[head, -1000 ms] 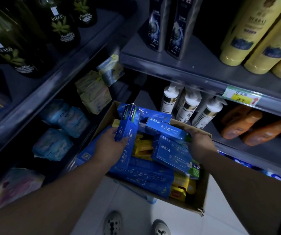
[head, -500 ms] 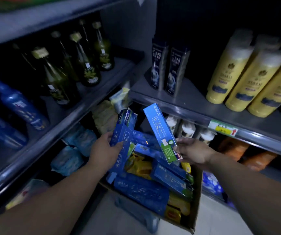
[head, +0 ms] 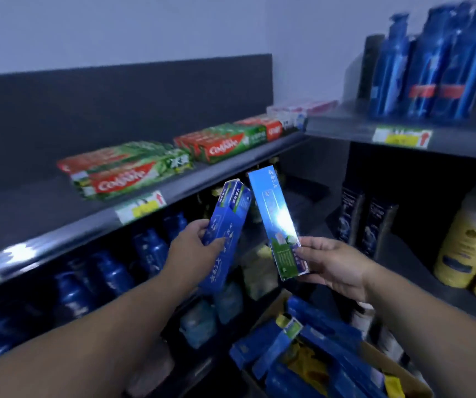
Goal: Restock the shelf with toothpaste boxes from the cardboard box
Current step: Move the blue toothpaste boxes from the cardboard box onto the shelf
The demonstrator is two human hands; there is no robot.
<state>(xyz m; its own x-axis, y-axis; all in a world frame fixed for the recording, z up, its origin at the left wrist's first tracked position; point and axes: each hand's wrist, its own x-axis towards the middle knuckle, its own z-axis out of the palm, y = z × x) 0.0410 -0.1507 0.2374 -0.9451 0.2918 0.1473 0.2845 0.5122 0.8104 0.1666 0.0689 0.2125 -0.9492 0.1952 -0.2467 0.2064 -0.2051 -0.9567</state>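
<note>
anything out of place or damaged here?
Only the cardboard box: the loose boxes inside lie jumbled at crossed angles, not stacked. The dark blue box in the left hand and the light blue box in the right hand look intact. Blur hides finer damage.

Blue bottles (head: pixel 110 272) low left, yellow bottles (head: pixel 466 242) right, tall blue bottles (head: pixel 432 61) above.

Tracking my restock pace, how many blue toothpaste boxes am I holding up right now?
2. One dark blue box in the left hand, one lighter blue box in the right hand. More lie in the cardboard box, some possibly hidden.
</note>
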